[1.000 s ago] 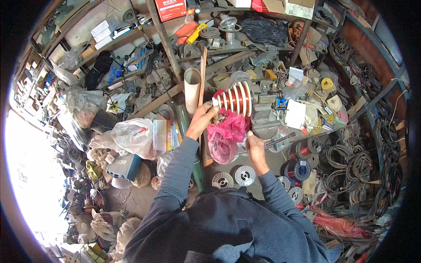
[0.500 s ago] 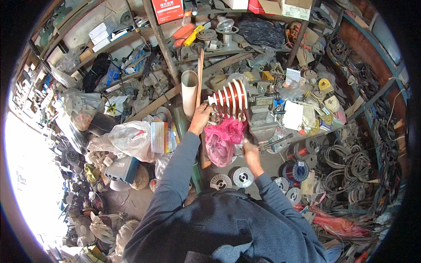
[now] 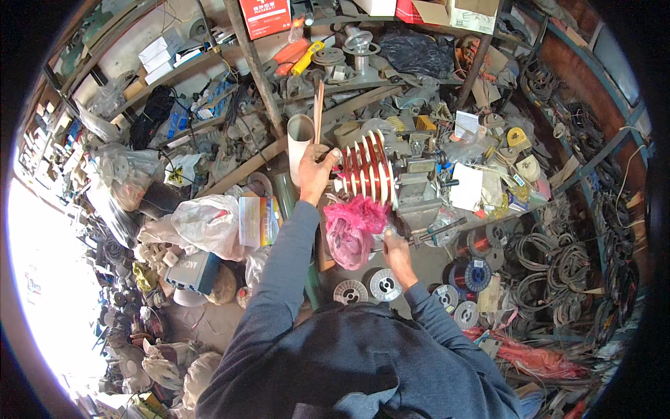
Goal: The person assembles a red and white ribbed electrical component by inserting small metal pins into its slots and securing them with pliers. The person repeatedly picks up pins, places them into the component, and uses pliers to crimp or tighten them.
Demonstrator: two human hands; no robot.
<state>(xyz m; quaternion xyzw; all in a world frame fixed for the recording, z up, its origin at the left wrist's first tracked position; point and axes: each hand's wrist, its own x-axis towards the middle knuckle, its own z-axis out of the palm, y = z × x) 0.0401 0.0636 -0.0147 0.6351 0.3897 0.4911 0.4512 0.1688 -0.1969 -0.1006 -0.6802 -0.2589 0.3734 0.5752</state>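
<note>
The person wears a dark navy, nearly black top (image 3: 335, 349) with a soft, matte, fleece-like surface, broad and rounded over the shoulders. Its long sleeves look a lighter slate blue: the left sleeve (image 3: 279, 258) and the right sleeve (image 3: 436, 307) are plain, lightly creased along the arm, and end close around the wrists. The left hand (image 3: 314, 171) and right hand (image 3: 396, 253) are bare. Low on the dark cloth sits a paler grey-blue patch (image 3: 370, 403), its edges irregular.
</note>
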